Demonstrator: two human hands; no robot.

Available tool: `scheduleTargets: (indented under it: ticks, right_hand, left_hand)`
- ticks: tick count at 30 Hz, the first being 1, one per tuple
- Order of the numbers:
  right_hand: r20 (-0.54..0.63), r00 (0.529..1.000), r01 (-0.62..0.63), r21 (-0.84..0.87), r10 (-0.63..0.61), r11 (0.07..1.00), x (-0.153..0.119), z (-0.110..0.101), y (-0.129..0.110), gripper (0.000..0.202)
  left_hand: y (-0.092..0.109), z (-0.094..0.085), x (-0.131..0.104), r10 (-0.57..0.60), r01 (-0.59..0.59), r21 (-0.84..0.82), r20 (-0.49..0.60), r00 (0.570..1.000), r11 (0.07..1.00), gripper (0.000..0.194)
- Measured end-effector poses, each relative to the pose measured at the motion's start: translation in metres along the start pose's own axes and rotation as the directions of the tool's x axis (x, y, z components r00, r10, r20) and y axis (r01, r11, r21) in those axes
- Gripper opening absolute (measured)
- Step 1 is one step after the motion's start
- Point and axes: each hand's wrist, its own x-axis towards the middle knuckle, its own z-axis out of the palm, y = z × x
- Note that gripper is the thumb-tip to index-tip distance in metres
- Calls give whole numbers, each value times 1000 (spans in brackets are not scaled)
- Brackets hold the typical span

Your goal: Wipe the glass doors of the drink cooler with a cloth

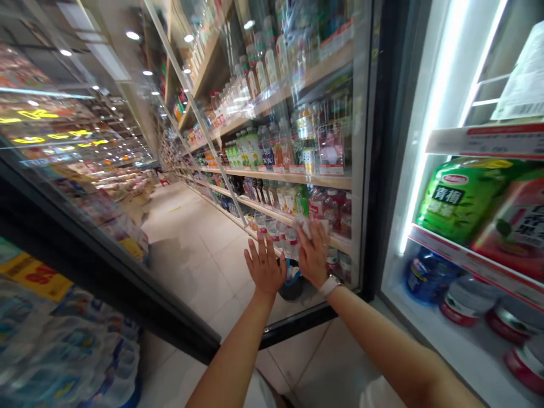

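My left hand (266, 265) lies flat on the glass door (212, 249), its fingers spread and nothing in it. Beside it, my right hand (313, 258) presses a thin whitish cloth (325, 225) against the same pane. The cloth is blurred and partly hidden by the fingers. A white-banded watch (330, 284) is on my right wrist. The door has a dark frame (297, 326) and stands swung out from the lit fridge (391, 283). Through the pane, between my hands, shows a dark tub-like thing with a blue edge (293, 279).
Fridge shelves at right carry green pouches (454, 198), red pouches (518, 226) and large bottles (467, 297). Wrapped bottle packs (72, 351) stand at lower left. Behind the glass, long shelves (272, 107) of drinks line a tiled aisle (187, 221).
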Motion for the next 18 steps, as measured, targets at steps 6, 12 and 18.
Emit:
scheduleTargets:
  ticks: [6, 12, 18]
  right_hand:
    - [145, 924, 341, 107, -354, 934, -17, 5, -13, 46]
    - [-9, 996, 83, -83, -84, 993, 17, -22, 54, 50]
    - [-188, 977, -122, -79, 106, 989, 31, -35, 92, 56]
  left_hand:
    - [-5, 3, -8, -37, 40, -60, 49, 998, 997, 62]
    - [-1, 1, -1, -17, 17, -17, 15, 1000, 1000, 68]
    - [0, 0, 2, 1, -1, -13, -9, 1000, 1000, 70]
